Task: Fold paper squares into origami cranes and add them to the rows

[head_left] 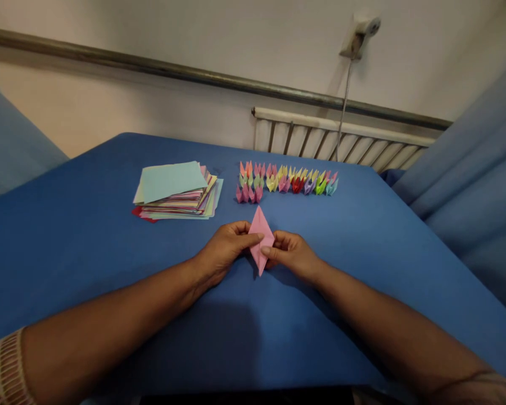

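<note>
A pink sheet of origami paper (261, 225), folded into a long diamond, is held between my two hands above the blue table. My left hand (230, 244) pinches its left edge, thumb lying across the front face. On the other side my right hand (290, 253) grips the lower right edge, thumb on the front and fingers behind. The diamond stands with one point up and one point down, a crease running down its middle. My fingertips behind the paper are partly hidden.
Several folded paper cranes (284, 183) in many colours stand in rows at the table's back. A stack of coloured paper (172, 188) lies left of them. Beyond the blue-covered table (341, 236) are a radiator (320, 132), a wall pipe (172, 68) and a blue curtain (480, 163).
</note>
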Motion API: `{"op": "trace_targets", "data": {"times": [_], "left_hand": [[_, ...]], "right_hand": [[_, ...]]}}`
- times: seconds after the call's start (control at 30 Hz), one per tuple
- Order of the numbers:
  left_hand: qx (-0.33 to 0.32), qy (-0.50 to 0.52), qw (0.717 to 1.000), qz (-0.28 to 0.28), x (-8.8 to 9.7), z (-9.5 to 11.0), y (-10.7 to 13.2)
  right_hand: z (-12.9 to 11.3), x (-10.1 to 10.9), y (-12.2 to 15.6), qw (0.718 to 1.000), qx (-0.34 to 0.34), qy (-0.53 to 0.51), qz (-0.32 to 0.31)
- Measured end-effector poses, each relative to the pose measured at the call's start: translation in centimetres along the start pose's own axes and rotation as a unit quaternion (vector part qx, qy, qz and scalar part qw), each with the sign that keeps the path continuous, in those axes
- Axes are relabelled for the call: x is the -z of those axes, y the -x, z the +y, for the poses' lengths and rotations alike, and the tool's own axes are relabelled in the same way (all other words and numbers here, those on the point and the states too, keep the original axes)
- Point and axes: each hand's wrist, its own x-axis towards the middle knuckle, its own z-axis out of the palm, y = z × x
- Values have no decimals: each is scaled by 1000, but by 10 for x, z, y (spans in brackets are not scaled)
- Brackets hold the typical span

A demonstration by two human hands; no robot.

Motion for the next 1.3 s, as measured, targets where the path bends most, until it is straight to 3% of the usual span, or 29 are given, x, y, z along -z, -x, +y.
{"op": "trace_targets", "data": {"times": [0.07,0.27,0.47,0.63,0.77,0.97,1.17,1.23,1.3], "left_hand": [[11,17,1000,-1,0,1,0],[5,-3,1000,-19,2,1,-3],[-52,-38,997,46,4,-2,-8],[-34,2,999,8,6,1,-7],[-22,9,999,46,10,7,-9],[-16,-136,990,43,17,11,-15],[-92,-314,945,18,22,4,-18],[-129,-408,904,8,22,1,-16],[-162,-514,843,-2,22,0,-13]], "right_hand": [[1,0,0,999,-23,-29,-22],[1,5,-1,995,-28,-93,-3],[-1,3,-1,996,-46,-65,-29],[-1,9,-6,999,-30,-17,18],[-5,20,-10,999,-29,27,25],[-7,30,-12,998,-21,19,52],[-7,40,-14,984,-97,139,53],[-6,43,-14,969,-110,210,68],[-4,44,-13,944,-84,307,87]]}}
